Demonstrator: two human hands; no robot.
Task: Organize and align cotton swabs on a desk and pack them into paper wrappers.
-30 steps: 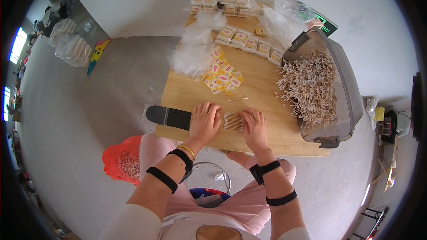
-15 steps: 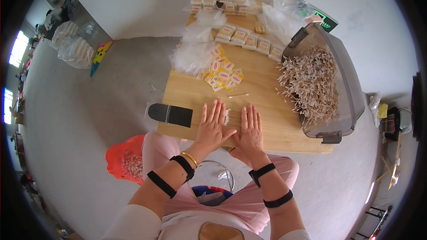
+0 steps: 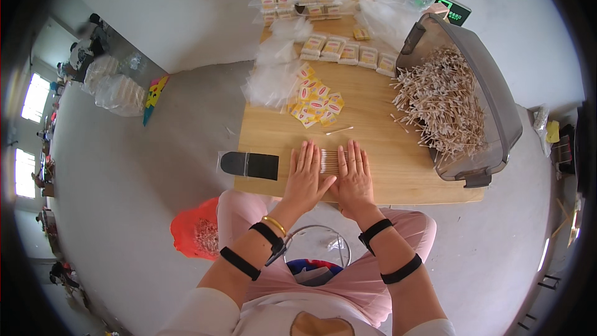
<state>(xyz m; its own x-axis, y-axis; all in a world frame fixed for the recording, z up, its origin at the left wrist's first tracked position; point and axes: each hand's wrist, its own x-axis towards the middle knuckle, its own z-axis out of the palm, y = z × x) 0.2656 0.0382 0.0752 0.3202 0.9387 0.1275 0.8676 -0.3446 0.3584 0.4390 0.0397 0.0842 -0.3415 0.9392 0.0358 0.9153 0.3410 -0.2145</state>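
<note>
Flanking a neat row of cotton swabs [image 3: 329,162] with both hands at the near part of the wooden desk [image 3: 404,177].
The left hand [image 3: 305,174] lies flat, fingers extended, along the row's left end; the right hand [image 3: 354,177] is likewise flattened at its right end, thumbs nearly meeting below, neither hand curled around anything. Left of the left hand lies a black round-ended strip [image 3: 249,165]; beyond the row are a single swab [image 3: 339,130] and scattered yellow-and-white labels [image 3: 316,104]. To the right, a grey translucent bin [image 3: 507,121] holds heaped loose swabs [image 3: 443,106].
</note>
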